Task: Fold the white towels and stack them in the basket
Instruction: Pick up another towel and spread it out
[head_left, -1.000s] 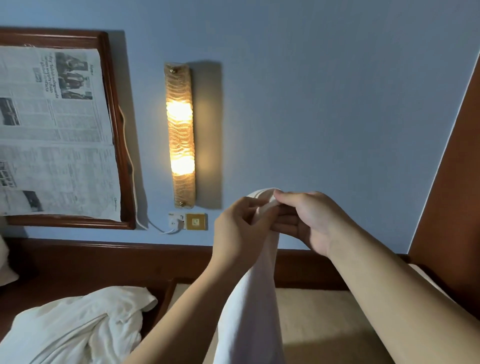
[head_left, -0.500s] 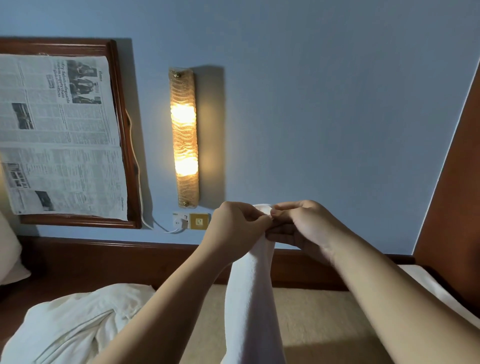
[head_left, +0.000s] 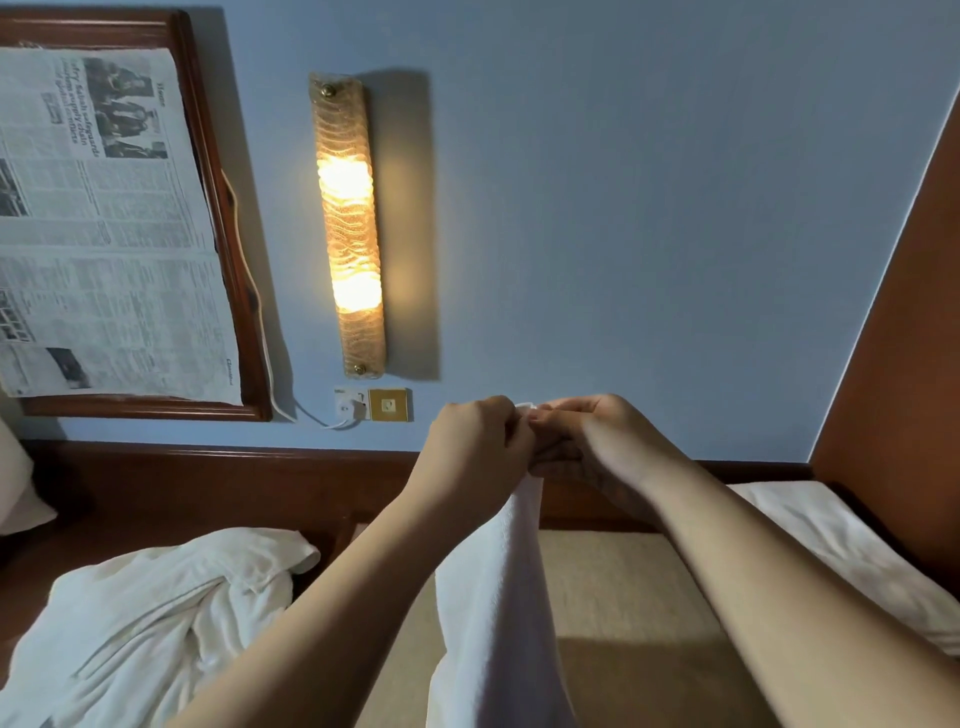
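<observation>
A white towel (head_left: 493, 613) hangs straight down in front of me, bunched into a narrow column. My left hand (head_left: 475, 452) and my right hand (head_left: 597, 441) meet at its top edge, knuckles together, and both pinch the cloth. Only a sliver of towel shows above the fingers. A crumpled pile of white towels (head_left: 145, 623) lies at the lower left. Another white towel (head_left: 841, 551) lies flat at the right. No basket is in view.
A beige surface (head_left: 634, 597) spreads below my hands, bordered by a dark wooden ledge (head_left: 234, 488). On the blue wall hang a lit lamp (head_left: 348, 223), a framed newspaper (head_left: 104, 223) and a socket (head_left: 374, 405). A wooden panel (head_left: 904, 332) rises at right.
My hands have come down a little with the towel and closed tighter together on its top edge. The view has tilted, showing more of the surface and the towel at the right.
</observation>
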